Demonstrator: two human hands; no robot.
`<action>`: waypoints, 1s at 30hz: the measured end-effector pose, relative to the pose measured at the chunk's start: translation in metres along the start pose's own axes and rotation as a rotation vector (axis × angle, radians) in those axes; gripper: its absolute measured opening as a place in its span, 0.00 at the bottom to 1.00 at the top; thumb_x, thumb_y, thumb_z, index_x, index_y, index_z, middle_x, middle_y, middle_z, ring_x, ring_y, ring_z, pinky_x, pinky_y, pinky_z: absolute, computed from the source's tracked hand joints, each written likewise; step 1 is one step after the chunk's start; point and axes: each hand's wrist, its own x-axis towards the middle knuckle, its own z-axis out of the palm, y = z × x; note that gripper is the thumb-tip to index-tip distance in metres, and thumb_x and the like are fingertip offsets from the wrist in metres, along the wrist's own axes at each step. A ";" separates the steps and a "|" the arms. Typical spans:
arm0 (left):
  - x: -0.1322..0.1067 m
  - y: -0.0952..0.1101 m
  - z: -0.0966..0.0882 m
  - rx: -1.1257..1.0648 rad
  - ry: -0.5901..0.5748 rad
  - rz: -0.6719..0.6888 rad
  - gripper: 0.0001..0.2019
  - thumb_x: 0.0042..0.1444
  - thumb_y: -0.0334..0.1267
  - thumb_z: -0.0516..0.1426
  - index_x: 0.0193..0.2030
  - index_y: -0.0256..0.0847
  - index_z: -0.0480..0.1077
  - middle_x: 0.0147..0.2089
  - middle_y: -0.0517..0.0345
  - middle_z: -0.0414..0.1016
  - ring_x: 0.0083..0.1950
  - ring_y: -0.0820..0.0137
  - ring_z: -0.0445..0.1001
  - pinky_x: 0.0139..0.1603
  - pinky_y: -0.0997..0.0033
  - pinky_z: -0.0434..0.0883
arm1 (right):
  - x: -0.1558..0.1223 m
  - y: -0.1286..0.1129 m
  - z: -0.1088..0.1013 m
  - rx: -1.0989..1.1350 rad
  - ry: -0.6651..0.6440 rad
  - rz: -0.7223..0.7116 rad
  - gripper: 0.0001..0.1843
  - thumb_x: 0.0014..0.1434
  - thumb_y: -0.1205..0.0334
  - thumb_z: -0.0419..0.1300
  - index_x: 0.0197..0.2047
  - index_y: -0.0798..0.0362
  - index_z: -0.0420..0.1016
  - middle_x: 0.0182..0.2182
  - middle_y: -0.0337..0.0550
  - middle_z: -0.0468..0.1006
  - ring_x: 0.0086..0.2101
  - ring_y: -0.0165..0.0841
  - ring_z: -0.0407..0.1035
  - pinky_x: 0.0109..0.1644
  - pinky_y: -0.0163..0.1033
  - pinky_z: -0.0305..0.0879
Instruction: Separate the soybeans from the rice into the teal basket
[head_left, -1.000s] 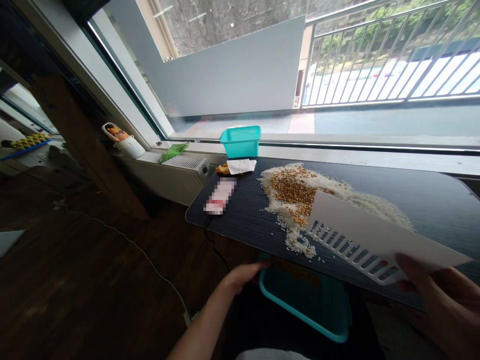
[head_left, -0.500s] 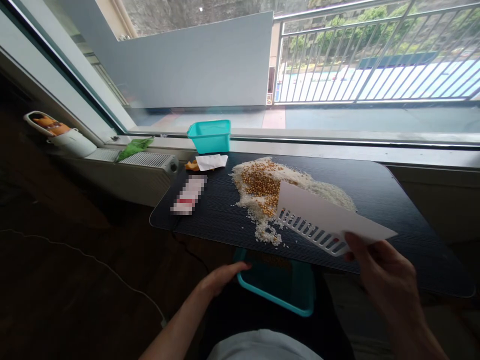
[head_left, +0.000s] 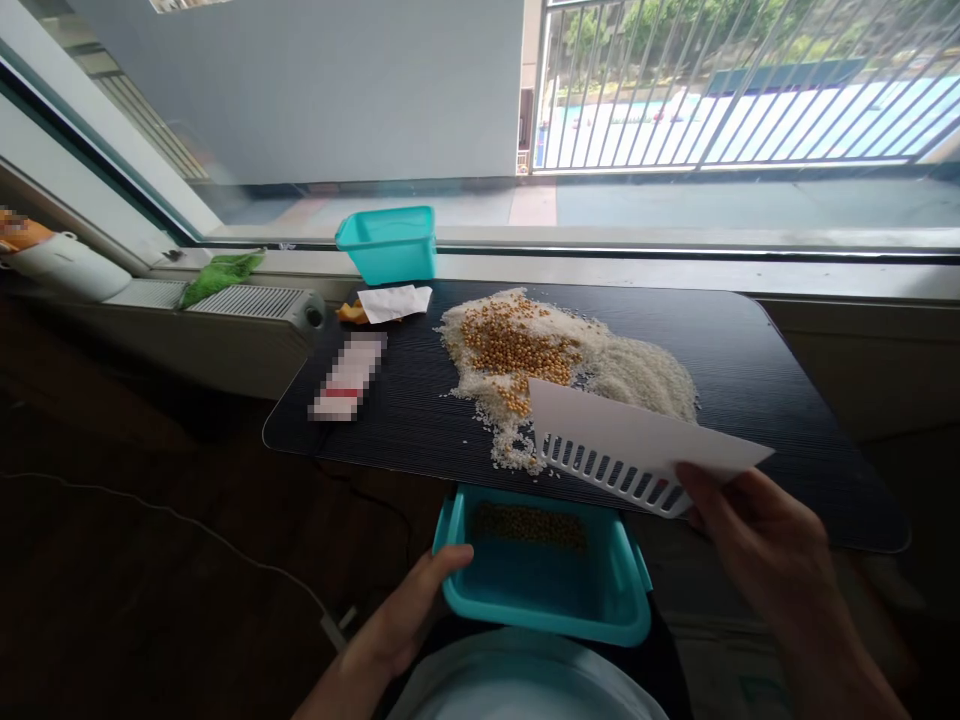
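My right hand (head_left: 757,545) grips a white slotted plastic tray (head_left: 637,450), held tilted over the near edge of the black table (head_left: 757,350). Its far edge rests beside a heap of white rice mixed with yellow beans (head_left: 540,355). My left hand (head_left: 420,605) holds the left rim of a teal basin (head_left: 547,580), which sits on my lap just below the table's front edge. A thin layer of beans (head_left: 532,522) lies along the basin's far side.
A second teal basin (head_left: 388,243) stands on the window sill at the back. White paper (head_left: 394,300) and a small packet (head_left: 346,378) lie on the table's left part. A radiator (head_left: 240,310) with a green cloth (head_left: 221,272) is to the left.
The view has tilted down and the teal basin shows more fully from under the table edge. The white tray has drawn slightly nearer along the heap's front.
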 end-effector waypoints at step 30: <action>0.001 0.001 0.007 -0.072 0.028 0.009 0.24 0.49 0.49 0.70 0.48 0.34 0.81 0.51 0.40 0.85 0.66 0.42 0.72 0.68 0.48 0.64 | 0.004 -0.007 0.005 -0.025 -0.070 0.006 0.16 0.47 0.49 0.71 0.33 0.53 0.83 0.19 0.36 0.71 0.22 0.31 0.62 0.26 0.38 0.59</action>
